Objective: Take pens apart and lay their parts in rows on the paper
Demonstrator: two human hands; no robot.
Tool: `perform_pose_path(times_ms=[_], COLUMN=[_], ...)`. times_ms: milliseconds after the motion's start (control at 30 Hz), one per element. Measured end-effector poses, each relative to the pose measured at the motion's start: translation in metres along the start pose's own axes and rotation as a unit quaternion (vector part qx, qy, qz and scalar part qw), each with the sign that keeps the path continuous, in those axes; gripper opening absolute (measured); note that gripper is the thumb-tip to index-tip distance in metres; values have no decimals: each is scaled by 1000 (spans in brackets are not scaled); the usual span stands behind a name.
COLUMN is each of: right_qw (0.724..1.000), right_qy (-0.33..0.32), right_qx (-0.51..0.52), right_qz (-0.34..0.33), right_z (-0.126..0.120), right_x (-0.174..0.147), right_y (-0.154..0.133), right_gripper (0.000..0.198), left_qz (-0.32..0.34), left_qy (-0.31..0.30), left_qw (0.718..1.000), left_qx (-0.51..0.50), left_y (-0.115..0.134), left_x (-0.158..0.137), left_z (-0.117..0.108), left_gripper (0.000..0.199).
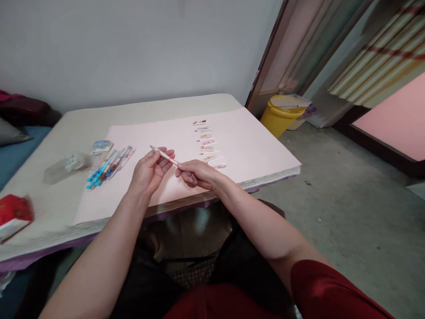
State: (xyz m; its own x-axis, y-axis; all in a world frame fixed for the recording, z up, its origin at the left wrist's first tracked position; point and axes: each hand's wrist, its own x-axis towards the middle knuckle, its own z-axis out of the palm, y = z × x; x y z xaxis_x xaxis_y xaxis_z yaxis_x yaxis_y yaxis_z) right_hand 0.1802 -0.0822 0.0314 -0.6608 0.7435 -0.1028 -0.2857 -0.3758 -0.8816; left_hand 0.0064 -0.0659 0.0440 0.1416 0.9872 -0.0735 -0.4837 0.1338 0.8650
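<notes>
A white pen with red markings is held above the table's front part, tilted, its pointed end toward the upper left. My left hand has its thumb and fingers closed around the pointed half. The other end sits between the thumb and fingers of my right hand. To the right of my hands, several pen parts, pale barrels and thin refills, lie in a column on a pale pink sheet. Left of my hands lies a bundle of pens with blue, orange and white bodies.
A clear plastic box and a blue-and-white packet lie at the table's left. A red-and-white box stands by the left front edge. Beyond the table's right side is a yellow bin on the floor. A wall runs behind.
</notes>
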Motion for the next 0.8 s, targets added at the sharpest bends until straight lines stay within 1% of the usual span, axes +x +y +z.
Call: perform_pose_path(times_ms=[133, 200, 400, 500, 567, 633, 700, 733, 767, 800], right_qw=[993, 990, 993, 991, 991, 990, 981, 972, 957, 933], right_qy=[-51, -56, 29, 44, 67, 121, 189, 219, 243, 260], right_qx=[108, 129, 104, 118, 109, 66, -19, -81, -156, -242], right_qz=[8, 2, -45, -45, -38, -33, -31, -33, -39, -47], right_z=[2, 6, 14, 17, 21, 24, 27, 28, 28, 29], right_x=[1, 2, 9, 13, 16, 21, 25, 26, 27, 27], right_y=[1, 2, 6, 9, 12, 13, 14, 13, 13, 12], right_gripper=[39, 38, 31, 30, 31, 35, 36, 36, 35, 35], left_qz=[0, 0, -2, -13, -18, -22, -20, -19, -19, -20], left_qy=[-22, -14, 54, 81, 89, 100, 117, 125, 134, 142], left_qw=[999, 999, 998, 996, 996, 995, 993, 992, 991, 990], left_qx=[-35, -41, -30, -28, -25, -19, -16, -15, -11, -5], left_y=[-2, -4, -7, -9, -11, -12, -12, -11, -10, -9], left_x=[4, 5, 9, 12, 15, 19, 23, 24, 24, 25], left_z=[2, 3, 8, 7, 4, 0, -4, -5, -7, -8], left_gripper=[9, 8, 10, 12, 13, 12, 12, 12, 12, 11])
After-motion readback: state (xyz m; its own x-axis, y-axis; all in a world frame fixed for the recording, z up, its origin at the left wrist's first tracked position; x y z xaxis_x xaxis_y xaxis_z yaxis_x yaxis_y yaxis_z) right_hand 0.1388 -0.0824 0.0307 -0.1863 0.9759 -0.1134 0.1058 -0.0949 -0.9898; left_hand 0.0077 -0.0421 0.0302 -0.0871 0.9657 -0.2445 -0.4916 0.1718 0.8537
